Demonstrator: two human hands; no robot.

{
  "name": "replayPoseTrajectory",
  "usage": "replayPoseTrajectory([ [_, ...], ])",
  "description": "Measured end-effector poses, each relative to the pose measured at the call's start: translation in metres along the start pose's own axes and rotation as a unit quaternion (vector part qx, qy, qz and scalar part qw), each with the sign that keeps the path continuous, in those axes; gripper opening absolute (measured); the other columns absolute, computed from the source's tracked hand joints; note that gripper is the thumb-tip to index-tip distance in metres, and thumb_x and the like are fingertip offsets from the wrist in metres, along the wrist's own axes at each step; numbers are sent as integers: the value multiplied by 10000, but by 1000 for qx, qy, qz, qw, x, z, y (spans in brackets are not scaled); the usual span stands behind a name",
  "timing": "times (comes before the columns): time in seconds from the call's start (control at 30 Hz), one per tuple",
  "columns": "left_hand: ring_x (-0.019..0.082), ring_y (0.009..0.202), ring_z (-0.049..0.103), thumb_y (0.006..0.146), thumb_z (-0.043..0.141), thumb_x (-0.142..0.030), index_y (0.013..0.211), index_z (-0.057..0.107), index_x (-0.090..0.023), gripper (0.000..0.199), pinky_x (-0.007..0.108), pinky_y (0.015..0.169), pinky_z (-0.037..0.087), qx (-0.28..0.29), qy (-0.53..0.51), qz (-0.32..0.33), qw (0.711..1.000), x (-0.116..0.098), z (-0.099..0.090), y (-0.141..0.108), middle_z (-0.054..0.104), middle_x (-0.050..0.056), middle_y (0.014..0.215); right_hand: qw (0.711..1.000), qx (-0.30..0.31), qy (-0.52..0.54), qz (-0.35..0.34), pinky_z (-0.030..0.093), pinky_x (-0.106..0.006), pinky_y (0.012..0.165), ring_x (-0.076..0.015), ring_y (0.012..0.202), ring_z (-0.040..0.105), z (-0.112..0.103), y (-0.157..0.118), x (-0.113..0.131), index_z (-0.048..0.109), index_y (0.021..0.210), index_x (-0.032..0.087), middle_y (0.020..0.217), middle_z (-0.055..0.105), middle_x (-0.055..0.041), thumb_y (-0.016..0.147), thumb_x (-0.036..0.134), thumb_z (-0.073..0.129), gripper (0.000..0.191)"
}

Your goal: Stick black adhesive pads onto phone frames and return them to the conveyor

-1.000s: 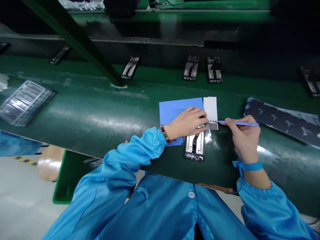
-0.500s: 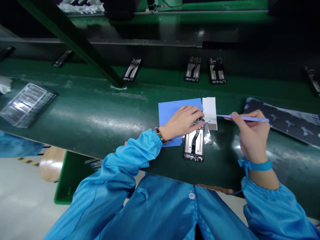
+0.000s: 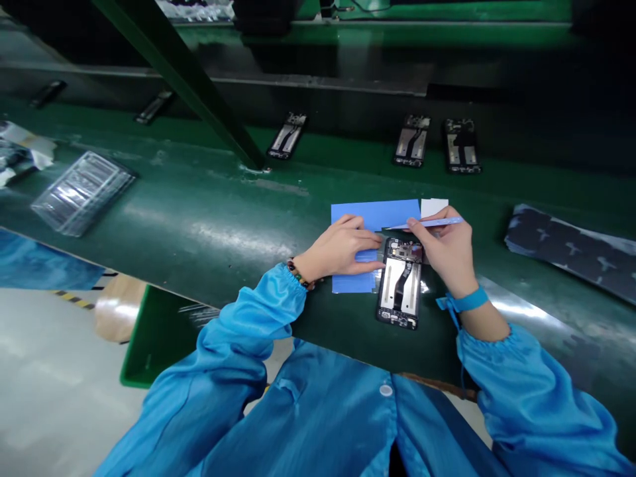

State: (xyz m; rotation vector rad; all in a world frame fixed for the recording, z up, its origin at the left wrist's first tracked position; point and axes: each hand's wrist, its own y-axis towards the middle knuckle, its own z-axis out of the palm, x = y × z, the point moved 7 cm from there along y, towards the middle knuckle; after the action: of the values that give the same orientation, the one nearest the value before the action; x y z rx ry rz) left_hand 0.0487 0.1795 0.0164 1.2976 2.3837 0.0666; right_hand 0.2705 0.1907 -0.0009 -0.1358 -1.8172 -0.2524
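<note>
Open phone [image 3: 400,285] lying between two busy hands

The open phone is resting on the green table [image 3: 209,238], a bit right of the middle of the frame, and its insides are showing. The left hand [image 3: 342,248] is reaching to the phone's left edge. Its thumb and pointing finger are staying apart, and I can't tell if the tips are really touching the phone. The right hand [image 3: 447,248] is pinching purple tweezers [image 3: 442,222], with thumb and finger clamped on them. The thin tip is pointing left, near the left hand, but it is too small to tell if it is gripping anything.

The left hand is hiding part of a blue sheet [image 3: 375,211]. The right hand is covering most of a white card [image 3: 434,207]. A stack of dark sheets [image 3: 571,245] is running off the right side.

Three more phones [image 3: 412,140] are lying in the upper middle and upper right. In the upper left, two dark, thin things [image 3: 155,107] are looking too dim to make out. A lumpy pile [image 3: 22,152] is getting cut off by the left edge.
</note>
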Motion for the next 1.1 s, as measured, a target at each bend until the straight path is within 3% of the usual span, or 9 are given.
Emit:
replayPoseTrajectory([
  [0.17,282,1058,658,1091,664,-650,1270,849,-209,511,489,1066,472,3,-14,-4,1000,1,1,1,851,66,1334,999,22,25,11,650,-402,734,-285,872,824,8,2,2,621,845,288,814,757,-14,836,548,957,425],
  [0.3,271,1107,684,1093,676,-627,1259,848,-220,472,489,1078,493,-19,-46,-19,999,1,0,0,853,69,1320,995,-44,79,39,693,-472,856,-295,903,841,-22,-18,-2,578,839,307,835,781,7,811,548,993,481],
  [0.47,243,1260,723,1136,659,-456,1334,798,-223,336,465,1108,547,-56,-111,-45,991,-9,6,9,810,91,1401,988,-122,76,53,704,-484,946,-252,890,839,-54,-63,-8,564,845,285,911,804,16,825,502,995,483],
  [0.6,255,1363,717,1120,691,-369,1374,772,-217,307,479,1155,557,-43,-132,-55,989,-17,16,18,769,115,1479,990,-118,53,49,693,-450,955,-230,898,830,-48,-75,-14,581,848,274,914,796,14,855,498,971,450],
  [0.8,236,1345,731,1127,689,-373,1331,786,-229,267,452,1140,534,-31,-107,-65,992,-17,20,20,785,82,1467,991,-109,56,50,669,-407,921,-213,888,821,-44,-73,-16,580,846,261,906,781,14,869,471,965,439],
  [1.1,251,1297,708,1167,600,-354,1250,837,-248,273,454,1077,525,-24,-17,-16,999,-27,18,22,800,67,1420,990,-117,47,57,680,-411,922,-214,878,815,-44,-73,-11,556,826,261,883,781,-5,853,494,958,464],
])
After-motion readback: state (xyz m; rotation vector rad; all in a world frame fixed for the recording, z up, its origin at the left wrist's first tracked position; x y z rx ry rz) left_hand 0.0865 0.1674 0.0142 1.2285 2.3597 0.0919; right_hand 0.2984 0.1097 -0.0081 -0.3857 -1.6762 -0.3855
